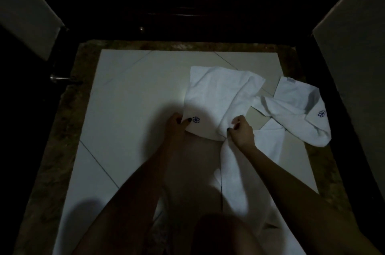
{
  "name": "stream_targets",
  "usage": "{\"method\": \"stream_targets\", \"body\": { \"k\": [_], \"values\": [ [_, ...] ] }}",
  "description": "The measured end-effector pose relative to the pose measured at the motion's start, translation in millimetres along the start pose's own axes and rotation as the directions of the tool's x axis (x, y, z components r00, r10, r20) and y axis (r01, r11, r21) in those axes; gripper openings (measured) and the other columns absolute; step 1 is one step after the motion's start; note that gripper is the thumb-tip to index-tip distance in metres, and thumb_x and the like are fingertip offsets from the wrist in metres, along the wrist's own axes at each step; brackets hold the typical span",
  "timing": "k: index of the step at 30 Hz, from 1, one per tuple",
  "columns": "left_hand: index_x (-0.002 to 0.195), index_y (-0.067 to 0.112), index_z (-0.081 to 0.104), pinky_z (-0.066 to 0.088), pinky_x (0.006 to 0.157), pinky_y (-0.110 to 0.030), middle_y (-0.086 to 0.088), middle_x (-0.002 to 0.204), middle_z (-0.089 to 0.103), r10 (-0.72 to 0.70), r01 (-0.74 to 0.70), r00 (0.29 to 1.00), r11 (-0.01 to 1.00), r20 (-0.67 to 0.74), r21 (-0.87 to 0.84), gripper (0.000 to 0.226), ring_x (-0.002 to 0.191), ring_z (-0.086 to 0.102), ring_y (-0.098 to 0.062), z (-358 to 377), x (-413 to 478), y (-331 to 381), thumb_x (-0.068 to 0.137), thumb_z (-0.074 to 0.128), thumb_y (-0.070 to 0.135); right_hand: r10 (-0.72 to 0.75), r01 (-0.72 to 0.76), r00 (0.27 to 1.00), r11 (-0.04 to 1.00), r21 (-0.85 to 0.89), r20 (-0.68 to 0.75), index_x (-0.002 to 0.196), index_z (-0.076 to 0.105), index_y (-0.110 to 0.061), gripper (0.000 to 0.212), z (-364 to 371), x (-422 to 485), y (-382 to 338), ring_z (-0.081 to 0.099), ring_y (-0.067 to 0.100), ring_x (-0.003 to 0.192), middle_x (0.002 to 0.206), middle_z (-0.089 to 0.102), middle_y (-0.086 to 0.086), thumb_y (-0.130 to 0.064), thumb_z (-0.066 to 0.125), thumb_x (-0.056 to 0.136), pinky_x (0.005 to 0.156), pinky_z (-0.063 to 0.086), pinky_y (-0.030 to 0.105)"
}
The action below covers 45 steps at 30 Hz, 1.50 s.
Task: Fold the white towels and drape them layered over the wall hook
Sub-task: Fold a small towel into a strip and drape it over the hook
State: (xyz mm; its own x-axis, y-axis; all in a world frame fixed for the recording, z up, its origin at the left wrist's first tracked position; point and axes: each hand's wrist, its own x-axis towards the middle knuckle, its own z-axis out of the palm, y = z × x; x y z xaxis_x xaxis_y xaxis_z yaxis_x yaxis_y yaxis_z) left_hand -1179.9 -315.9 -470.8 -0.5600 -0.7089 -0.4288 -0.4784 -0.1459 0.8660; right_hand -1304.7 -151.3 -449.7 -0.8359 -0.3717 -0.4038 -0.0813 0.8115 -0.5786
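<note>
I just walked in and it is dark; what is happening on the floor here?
A person is folding a white towel on the tiled floor. The left hand pinches its near corner beside a blue flower mark; the right hand grips the bunched near edge. A second towel lies crumpled to the right. No hook is visible.

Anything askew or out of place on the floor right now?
Yes. The spare towel lies crumpled and twisted on the tiles, right of the held towel pinched by the left hand and right hand. No damage visible.
</note>
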Motion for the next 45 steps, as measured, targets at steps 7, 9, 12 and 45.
{"method": "stream_targets", "body": {
  "k": [7, 9, 12, 45],
  "values": [
    [0.065, 0.009, 0.046, 0.042, 0.058, -0.028, -0.007, 0.065, 0.045, 0.029, -0.03, 1.0, 0.982, -0.009, -0.189, 0.031, 0.06, 0.047, -0.013, -24, -20, 100, 0.087, 0.068, 0.009, -0.201, 0.2, 0.979, 0.942, 0.27, -0.025, 0.108, 0.073, -0.006, 0.03, -65, -29, -65, 0.054, 0.016, 0.07, 0.082, 0.064, 0.01, 0.007, 0.057, 0.086, 0.064, 0.041, 0.017],
    [0.088, 0.005, 0.056, 0.049, 0.064, -0.032, -0.015, 0.08, 0.055, 0.06, -0.057, 0.998, 0.967, 0.005, -0.247, 0.012, 0.07, 0.055, -0.017, -38, -34, 151, 0.087, 0.068, 0.008, -0.175, 0.177, 0.984, 0.923, 0.341, -0.037, 0.101, 0.074, -0.003, 0.024, -101, -37, -97, 0.06, 0.014, 0.079, 0.091, 0.068, 0.009, 0.006, 0.056, 0.088, 0.075, 0.046, 0.023],
    [0.113, 0.0, 0.063, 0.053, 0.079, -0.037, -0.024, 0.102, 0.064, 0.101, -0.099, 0.995, 0.975, 0.003, -0.2, 0.023, 0.087, 0.06, -0.025, -65, -54, 230, 0.09, 0.064, 0.002, -0.166, 0.142, 0.986, 0.886, 0.441, 0.016, 0.096, 0.072, 0.004, 0.015, -161, -59, -149, 0.063, 0.022, 0.087, 0.093, 0.069, 0.016, 0.002, 0.058, 0.091, 0.083, 0.049, 0.032],
    [0.106, -0.01, 0.065, 0.058, 0.076, -0.022, -0.018, 0.089, 0.068, 0.283, -0.476, 0.85, 0.774, -0.444, -0.418, 0.018, 0.075, 0.068, -0.016, -419, -602, 766, 0.089, 0.061, -0.006, -0.648, 0.597, 0.755, 0.616, 0.514, -0.101, 0.1, 0.073, -0.009, 0.022, -647, -573, -595, 0.058, 0.004, 0.07, 0.086, 0.068, 0.001, 0.001, 0.054, 0.095, 0.062, 0.046, 0.013]
  ]
}}
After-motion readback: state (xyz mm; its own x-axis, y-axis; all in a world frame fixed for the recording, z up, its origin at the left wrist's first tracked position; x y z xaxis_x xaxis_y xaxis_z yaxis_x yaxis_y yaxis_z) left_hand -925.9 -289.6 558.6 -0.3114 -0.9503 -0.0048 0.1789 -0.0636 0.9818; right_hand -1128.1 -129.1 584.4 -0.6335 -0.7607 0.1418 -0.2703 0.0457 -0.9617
